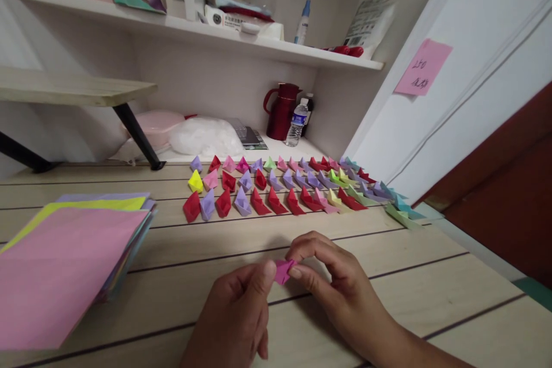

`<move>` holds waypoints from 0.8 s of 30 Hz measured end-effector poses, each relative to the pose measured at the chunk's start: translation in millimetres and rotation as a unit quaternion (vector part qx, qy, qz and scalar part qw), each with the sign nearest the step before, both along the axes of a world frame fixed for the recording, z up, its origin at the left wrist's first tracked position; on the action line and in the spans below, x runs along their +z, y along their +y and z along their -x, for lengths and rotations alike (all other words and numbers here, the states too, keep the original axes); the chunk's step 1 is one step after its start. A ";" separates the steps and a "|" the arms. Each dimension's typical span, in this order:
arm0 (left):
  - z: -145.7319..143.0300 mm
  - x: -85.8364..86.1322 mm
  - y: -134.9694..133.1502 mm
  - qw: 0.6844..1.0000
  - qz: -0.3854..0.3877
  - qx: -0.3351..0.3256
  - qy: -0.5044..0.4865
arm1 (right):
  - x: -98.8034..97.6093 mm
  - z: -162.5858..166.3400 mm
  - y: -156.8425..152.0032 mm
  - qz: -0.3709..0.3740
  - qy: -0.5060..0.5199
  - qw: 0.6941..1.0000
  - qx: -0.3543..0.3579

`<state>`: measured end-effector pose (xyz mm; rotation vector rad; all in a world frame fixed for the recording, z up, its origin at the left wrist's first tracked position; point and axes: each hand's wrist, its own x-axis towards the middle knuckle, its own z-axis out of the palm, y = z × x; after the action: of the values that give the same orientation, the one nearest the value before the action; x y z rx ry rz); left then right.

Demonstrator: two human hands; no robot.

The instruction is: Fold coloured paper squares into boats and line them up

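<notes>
We worked at a pale wooden table (388,299) with dark seams, set against a white shelf unit (241,40). At our left lay a stack of coloured paper sheets (64,264), a pink sheet on top. Beyond our hands, rows of folded paper boats (276,190) in red, purple, pink, yellow and green stood across the table, reaching toward the white wall on the right. Further back stood a dark red jug (281,110) with a water bottle (296,122) just beside it. Our left hand (235,313) and right hand (332,276) met low over the table, each pinched narrowly with thumb and fingertips on a small magenta folded paper (283,270) held between them.
</notes>
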<state>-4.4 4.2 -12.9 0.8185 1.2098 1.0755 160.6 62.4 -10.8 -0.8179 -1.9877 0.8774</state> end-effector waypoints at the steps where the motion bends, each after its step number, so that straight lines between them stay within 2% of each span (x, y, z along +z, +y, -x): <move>1: 0.7 -1.3 0.6 1.000 0.002 -0.002 -0.012 | 0.1 0.1 -0.3 -0.007 -0.002 1.000 0.003; 7: 4.2 -4.5 2.7 0.997 0.023 0.005 -0.077 | 1.8 1.0 -1.0 -0.030 0.012 0.999 0.031; 24: 4.7 -7.8 4.5 0.994 0.029 0.021 -0.103 | 9.7 3.2 -10.4 0.018 0.042 0.997 0.062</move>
<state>-9.0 8.7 -20.7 0.6224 1.0832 1.1249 157.4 52.0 -1.2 -0.6715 -1.9699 1.0046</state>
